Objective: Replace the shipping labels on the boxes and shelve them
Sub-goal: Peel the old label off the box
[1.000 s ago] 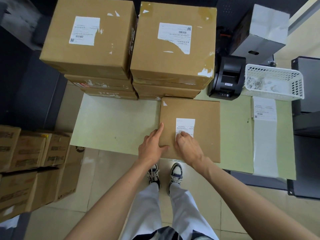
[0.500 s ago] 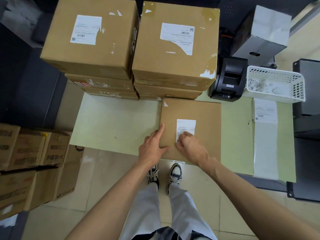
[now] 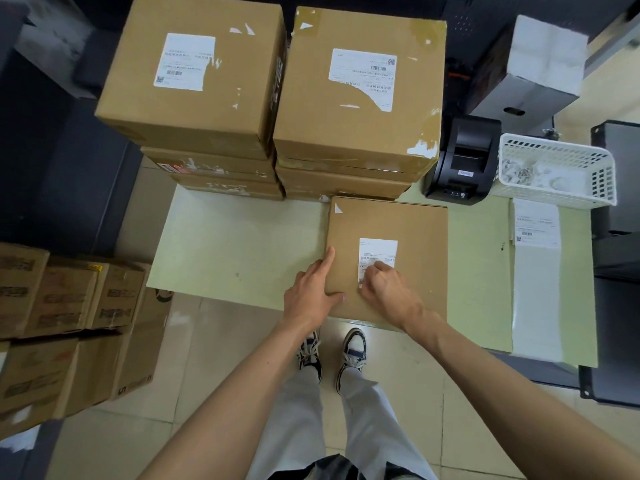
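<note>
A flat cardboard box (image 3: 415, 230) lies on the pale green table (image 3: 242, 244) in front of me. A small white shipping label (image 3: 378, 249) is stuck near its middle. My left hand (image 3: 310, 294) lies flat on the box's near left corner, fingers apart, with the index finger along the left edge. My right hand (image 3: 389, 292) has its fingers curled, and the fingertips press on the label's lower part, hiding it. Two stacks of labelled boxes, left (image 3: 194, 84) and right (image 3: 360, 98), stand at the back of the table.
A black label printer (image 3: 462, 161) and a white plastic basket (image 3: 557, 171) sit at the back right. A strip of label backing (image 3: 536, 271) with one label lies along the table's right side. Cardboard cartons (image 3: 69, 323) are stacked on the floor to the left.
My right hand has slid a little up and to the right over the label's lower part. The left hand and the box have stayed put.
</note>
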